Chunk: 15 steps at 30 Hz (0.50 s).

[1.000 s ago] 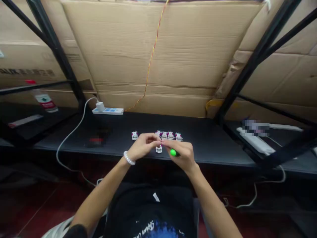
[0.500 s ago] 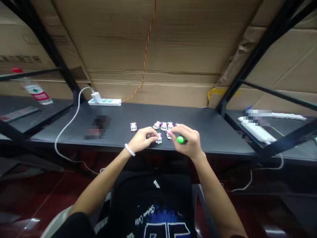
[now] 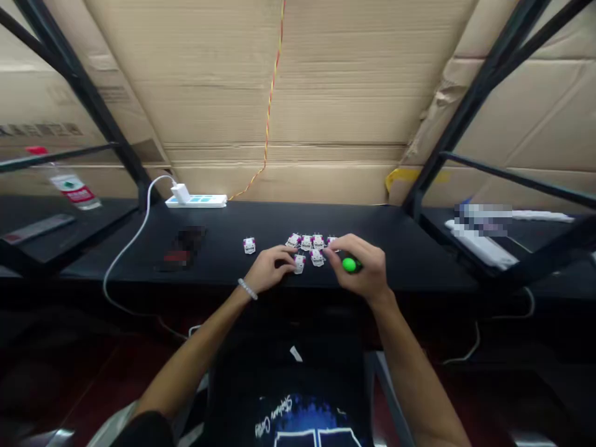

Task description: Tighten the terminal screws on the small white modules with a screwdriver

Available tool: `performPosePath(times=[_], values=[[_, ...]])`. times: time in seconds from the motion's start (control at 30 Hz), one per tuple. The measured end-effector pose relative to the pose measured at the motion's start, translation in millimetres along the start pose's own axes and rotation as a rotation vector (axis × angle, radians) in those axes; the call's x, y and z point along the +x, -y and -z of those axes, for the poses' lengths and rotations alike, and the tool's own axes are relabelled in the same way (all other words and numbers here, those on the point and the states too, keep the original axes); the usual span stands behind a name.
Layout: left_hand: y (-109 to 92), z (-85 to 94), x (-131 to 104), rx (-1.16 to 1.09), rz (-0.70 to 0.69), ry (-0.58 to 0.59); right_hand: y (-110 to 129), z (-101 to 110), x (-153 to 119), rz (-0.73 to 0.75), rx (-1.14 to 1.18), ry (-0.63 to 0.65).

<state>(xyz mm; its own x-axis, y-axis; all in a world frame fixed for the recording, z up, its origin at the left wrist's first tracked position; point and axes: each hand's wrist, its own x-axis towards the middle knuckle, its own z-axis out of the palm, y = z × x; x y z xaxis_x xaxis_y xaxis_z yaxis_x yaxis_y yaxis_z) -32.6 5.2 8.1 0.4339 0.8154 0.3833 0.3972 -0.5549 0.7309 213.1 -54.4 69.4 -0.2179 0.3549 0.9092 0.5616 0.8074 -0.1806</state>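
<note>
Bottle [image 3: 76,190], contents unclear, left of pieces [image 3: 317,257]

Seven small white-and-purple modules [image 3: 306,243], one green-ended black tool [image 3: 349,265]
Six cluster; one lies apart at their nine o'clock, the held tool at their four o'clock.

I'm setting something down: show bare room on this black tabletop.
Bare: between the right hand and right black metal frame; also between tan cardboard wall and small white-purple parts. Crowded: by those parts and left hand.
</note>
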Motion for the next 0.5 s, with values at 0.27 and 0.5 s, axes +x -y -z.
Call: performPosePath(times=[0.27, 0.5], values=[[2.7, -0.9, -0.4, 0.033, -0.055, -0.003, -1.1, -1.1, -1.6, -0.006, 0.019, 0.008], [-3.9, 1.6, -0.8, 0.055, -0.16, 0.077, 4.5, 5.1, 2.0, -0.068, 0.079, 0.0]])
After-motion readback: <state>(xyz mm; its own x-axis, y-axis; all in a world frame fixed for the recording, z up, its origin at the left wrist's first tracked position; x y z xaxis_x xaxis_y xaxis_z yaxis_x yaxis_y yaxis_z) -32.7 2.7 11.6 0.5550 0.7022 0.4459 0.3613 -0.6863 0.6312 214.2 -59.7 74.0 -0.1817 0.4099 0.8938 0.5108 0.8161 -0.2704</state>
